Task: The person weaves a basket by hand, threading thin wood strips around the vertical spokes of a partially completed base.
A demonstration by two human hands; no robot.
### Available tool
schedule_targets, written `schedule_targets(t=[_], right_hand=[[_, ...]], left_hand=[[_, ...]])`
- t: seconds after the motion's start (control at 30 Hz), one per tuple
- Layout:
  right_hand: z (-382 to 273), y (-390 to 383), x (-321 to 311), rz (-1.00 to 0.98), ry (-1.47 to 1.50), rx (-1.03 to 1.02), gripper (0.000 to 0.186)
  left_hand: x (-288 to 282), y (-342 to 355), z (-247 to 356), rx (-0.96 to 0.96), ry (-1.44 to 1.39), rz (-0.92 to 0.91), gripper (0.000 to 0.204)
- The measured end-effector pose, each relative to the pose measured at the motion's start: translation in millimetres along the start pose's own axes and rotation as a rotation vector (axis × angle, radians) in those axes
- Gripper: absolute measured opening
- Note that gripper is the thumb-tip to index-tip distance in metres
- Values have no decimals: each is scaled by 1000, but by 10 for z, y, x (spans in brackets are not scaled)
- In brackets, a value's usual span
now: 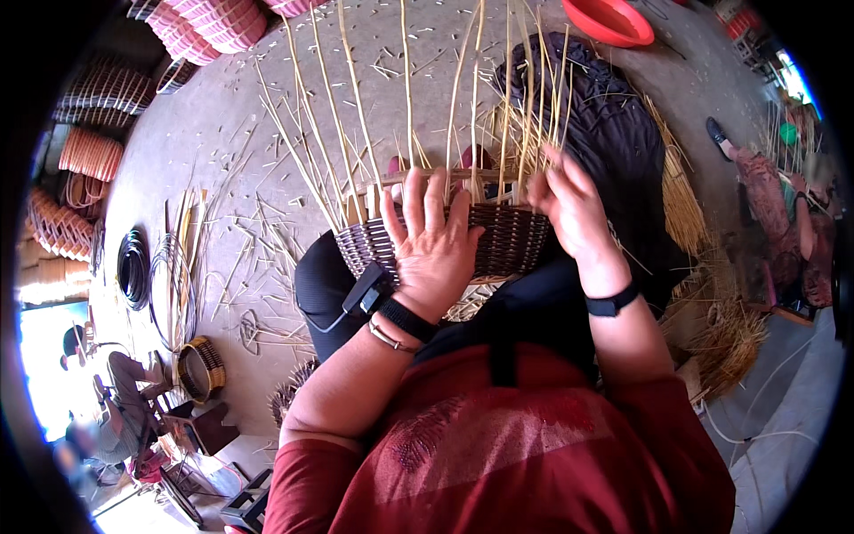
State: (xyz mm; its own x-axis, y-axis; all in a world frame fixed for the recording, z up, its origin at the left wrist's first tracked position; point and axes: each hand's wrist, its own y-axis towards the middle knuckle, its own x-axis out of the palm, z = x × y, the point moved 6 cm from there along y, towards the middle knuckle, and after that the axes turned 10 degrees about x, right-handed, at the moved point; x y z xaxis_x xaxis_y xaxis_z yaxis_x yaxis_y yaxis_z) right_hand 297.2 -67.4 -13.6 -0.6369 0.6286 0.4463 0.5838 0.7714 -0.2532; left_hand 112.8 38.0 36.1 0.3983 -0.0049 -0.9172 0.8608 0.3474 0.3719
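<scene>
A half-woven basket point(511, 242) with dark brown wickerwork rests across my lap. Tall pale stakes point(408, 89) rise from it and fan outward. My left hand point(434, 254) lies over the near woven wall, fingers spread and fingertips reaching the rim. By the basket's right end, my right hand point(574, 205) is raised beside the stakes with its fingers curled together. Whatever those fingers pinch is too blurred and small to name. A pale wooden strip point(374, 189) shows along the rim behind my left fingers. Part of the woven wall is hidden under my left hand.
Dark cloth point(614, 133) and straw bundles point(680, 187) lie at the right. A red basin point(609, 22) is beyond. Cut scraps litter the floor, with a black coil point(133, 270) at left. Stacked baskets point(93, 153) line the left; people sit at both sides.
</scene>
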Motion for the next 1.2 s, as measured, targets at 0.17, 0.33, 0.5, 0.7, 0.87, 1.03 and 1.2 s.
schedule_targets(t=[0.17,0.33,0.5,0.7,0.87,1.03,1.2], right_hand=[[-186,60,17,254,-341,-157,23],[-86,897,316,330,-1207,-296,46],[-250,411,207,347,-387,-128,65],[-60,-225,-321,272,258,24,39],[-942,-457,867,-196,249,-137,45],[-811,-549,1397,-435,178,-239,47],[-1541,-629,1415,-579,213,-444,36]], left_hand=[[272,160,257,259,64,-83,59],[383,336,391,210,54,-111,55],[489,486,309,182,17,-161,33],[523,573,407,94,-48,-197,47],[-171,348,-422,-14,-427,8,44],[563,-303,-1272,-207,-1004,204,32],[700,-412,-1389,-310,-975,255,38]])
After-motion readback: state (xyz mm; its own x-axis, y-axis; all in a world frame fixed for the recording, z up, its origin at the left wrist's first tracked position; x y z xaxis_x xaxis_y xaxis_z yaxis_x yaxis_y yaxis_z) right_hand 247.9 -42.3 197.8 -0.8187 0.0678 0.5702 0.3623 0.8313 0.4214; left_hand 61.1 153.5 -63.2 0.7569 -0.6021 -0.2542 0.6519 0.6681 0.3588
